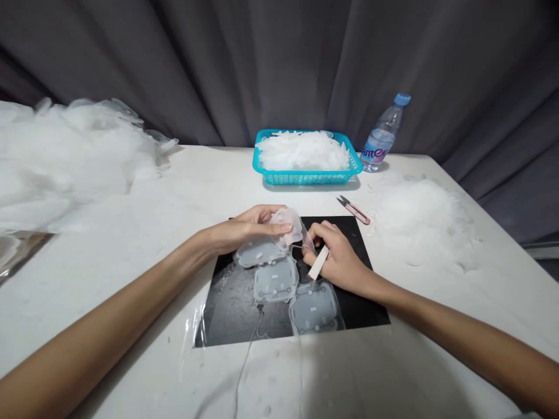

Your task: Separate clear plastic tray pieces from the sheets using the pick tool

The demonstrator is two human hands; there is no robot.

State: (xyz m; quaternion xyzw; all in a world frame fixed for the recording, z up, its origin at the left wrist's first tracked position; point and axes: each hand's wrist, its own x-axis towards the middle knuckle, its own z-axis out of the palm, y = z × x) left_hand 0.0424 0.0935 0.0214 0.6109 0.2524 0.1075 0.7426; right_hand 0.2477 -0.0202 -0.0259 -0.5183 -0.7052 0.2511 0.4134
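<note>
My left hand [257, 224] is closed on a translucent whitish sheet piece [286, 224], its thumb pressed on top. Close on the right, my right hand [332, 250] is closed with a flat white stick-like handle [318, 263] lying in it. Its fingertips also pinch the thin clear edge of the piece. What the handle's far end looks like is hidden by the fingers. Below the hands, several rounded translucent panels [275, 279] with small slots and dots lie joined on a black mat [231, 317]. Thin strands trail from them toward me.
A blue basket [305, 177] of white scraps stands at the back, beside a water bottle [382, 137]. Pink-handled thread snips [354, 210] lie right of the mat. White piles sit at left [65, 157] and right [428, 215]. A grey curtain [279, 64] hangs behind the table.
</note>
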